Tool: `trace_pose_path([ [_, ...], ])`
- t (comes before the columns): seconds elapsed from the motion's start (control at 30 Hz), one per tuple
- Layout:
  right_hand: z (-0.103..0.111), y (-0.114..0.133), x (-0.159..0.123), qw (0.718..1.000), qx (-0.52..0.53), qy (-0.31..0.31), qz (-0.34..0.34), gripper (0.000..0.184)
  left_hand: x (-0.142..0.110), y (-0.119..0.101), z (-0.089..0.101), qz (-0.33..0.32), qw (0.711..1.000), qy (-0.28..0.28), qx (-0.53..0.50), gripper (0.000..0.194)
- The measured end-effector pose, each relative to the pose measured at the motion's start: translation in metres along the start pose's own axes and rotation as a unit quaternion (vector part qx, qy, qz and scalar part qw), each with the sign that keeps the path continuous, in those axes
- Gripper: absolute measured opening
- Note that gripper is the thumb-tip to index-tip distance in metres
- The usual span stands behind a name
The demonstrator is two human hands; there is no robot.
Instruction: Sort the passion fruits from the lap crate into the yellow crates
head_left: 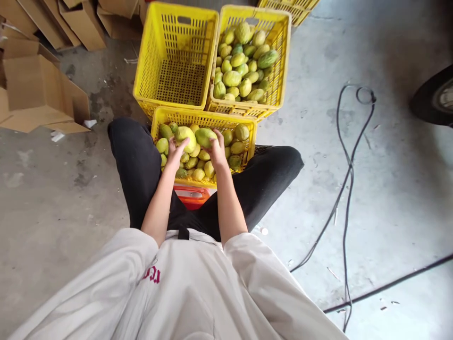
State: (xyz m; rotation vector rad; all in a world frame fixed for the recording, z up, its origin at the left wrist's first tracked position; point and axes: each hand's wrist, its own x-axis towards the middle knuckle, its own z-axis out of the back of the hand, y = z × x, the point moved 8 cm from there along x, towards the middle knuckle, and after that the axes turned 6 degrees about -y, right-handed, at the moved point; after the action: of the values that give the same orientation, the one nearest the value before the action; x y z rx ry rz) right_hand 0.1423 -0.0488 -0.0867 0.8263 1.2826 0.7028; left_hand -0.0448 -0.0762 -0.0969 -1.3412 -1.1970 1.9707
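Between my knees stands a yellow plastic crate (251, 141) filled with oval, yellow-green fruits whose exact kind I cannot make out. My left hand (175, 152) is closed round a large yellow-green fruit (186, 138), thumb on its near side. Close beside it, my right hand (217, 150) grips a greener oval fruit (205, 137), its fingers over the right end. Both fruits are over the crate, above the rest of the pile. My palms are partly hidden by the angle.
Beyond are a crate with only its slatted floor showing (180, 75) and a fruit-filled crate (283, 80). Cardboard boxes (42, 89) lie at left. A black cable (348, 189) loops over the concrete floor at right, near a wheel (437, 99). Something red (193, 194) shows below the near crate.
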Motion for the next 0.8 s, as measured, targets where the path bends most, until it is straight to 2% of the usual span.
trace_pose_path([
  [0.07, 0.004, 0.026, -0.019, 0.995, 0.051, 0.075, 0.035, 0.069, -0.01, -0.026, 0.007, 0.006, 0.995, 0.013, -0.098, 0.023],
  [0.13, 0.01, 0.038, -0.045, 0.986, 0.066, 0.144, 0.052, 0.07, -0.024, -0.046, 0.013, 0.017, 0.989, 0.041, -0.142, 0.016],
  [0.23, 0.016, 0.032, -0.082, 0.973, 0.084, 0.212, 0.037, 0.075, -0.052, -0.056, 0.019, 0.045, 0.981, 0.081, -0.172, 0.009],
  [0.33, 0.016, 0.011, -0.102, 0.964, 0.125, 0.234, 0.009, 0.087, -0.074, -0.047, 0.023, 0.046, 0.979, 0.094, -0.174, 0.014],
  [0.43, 0.011, -0.009, -0.097, 0.953, 0.207, 0.219, -0.032, 0.074, -0.082, -0.025, 0.022, 0.076, 0.977, 0.093, -0.174, 0.025],
  [0.57, 0.012, -0.025, -0.07, 0.925, 0.331, 0.161, -0.095, 0.049, -0.078, -0.004, 0.016, 0.152, 0.967, 0.088, -0.186, 0.042],
  [0.67, 0.01, -0.028, -0.059, 0.904, 0.38, 0.153, -0.121, 0.04, -0.075, -0.006, 0.014, 0.178, 0.956, 0.086, -0.216, 0.047],
  [0.8, 0.004, -0.023, -0.062, 0.895, 0.403, 0.167, -0.09, 0.043, -0.078, -0.019, 0.019, 0.172, 0.941, 0.046, -0.287, 0.039],
])
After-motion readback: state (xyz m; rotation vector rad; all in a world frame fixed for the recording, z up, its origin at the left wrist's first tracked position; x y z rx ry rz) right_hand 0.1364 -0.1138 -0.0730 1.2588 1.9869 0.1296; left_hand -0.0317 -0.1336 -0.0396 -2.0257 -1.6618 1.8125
